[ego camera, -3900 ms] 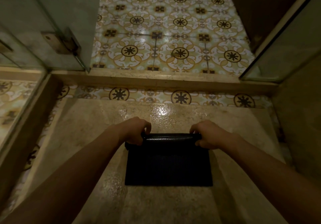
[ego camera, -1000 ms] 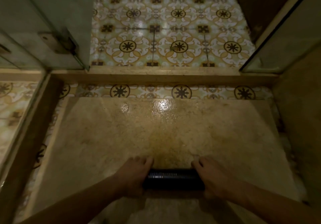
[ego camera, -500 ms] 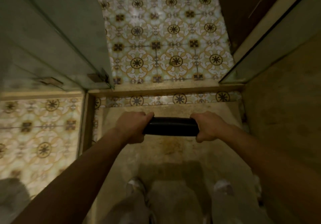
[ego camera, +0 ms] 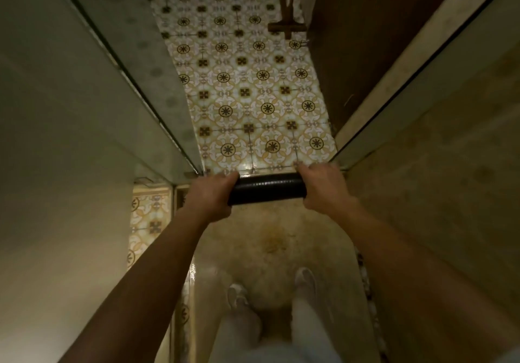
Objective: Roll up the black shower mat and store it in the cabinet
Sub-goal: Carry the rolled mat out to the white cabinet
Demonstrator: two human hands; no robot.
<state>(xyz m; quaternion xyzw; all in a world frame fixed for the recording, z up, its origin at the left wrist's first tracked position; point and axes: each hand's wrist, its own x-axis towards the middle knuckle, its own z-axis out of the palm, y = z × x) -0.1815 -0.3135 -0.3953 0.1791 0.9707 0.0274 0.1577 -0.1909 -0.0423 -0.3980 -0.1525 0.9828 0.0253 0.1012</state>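
The black shower mat (ego camera: 266, 188) is a tight horizontal roll held in the air in front of me, above the beige shower floor (ego camera: 275, 238). My left hand (ego camera: 213, 196) grips its left end and my right hand (ego camera: 323, 188) grips its right end. Only the middle stretch of the roll shows between the two fists. No cabinet is clearly in view.
I stand in a narrow shower stall, my feet (ego camera: 305, 281) on the beige floor. A glass panel (ego camera: 135, 81) runs along the left and a glass edge (ego camera: 416, 78) along the right. Patterned tiles (ego camera: 253, 89) lie beyond the opening, with a wooden stand (ego camera: 285, 8) at the far end.
The mat went from half rolled on the floor to a full roll. Both hands lifted it off the floor, and my view rose higher, showing my legs and more of the tiled floor.
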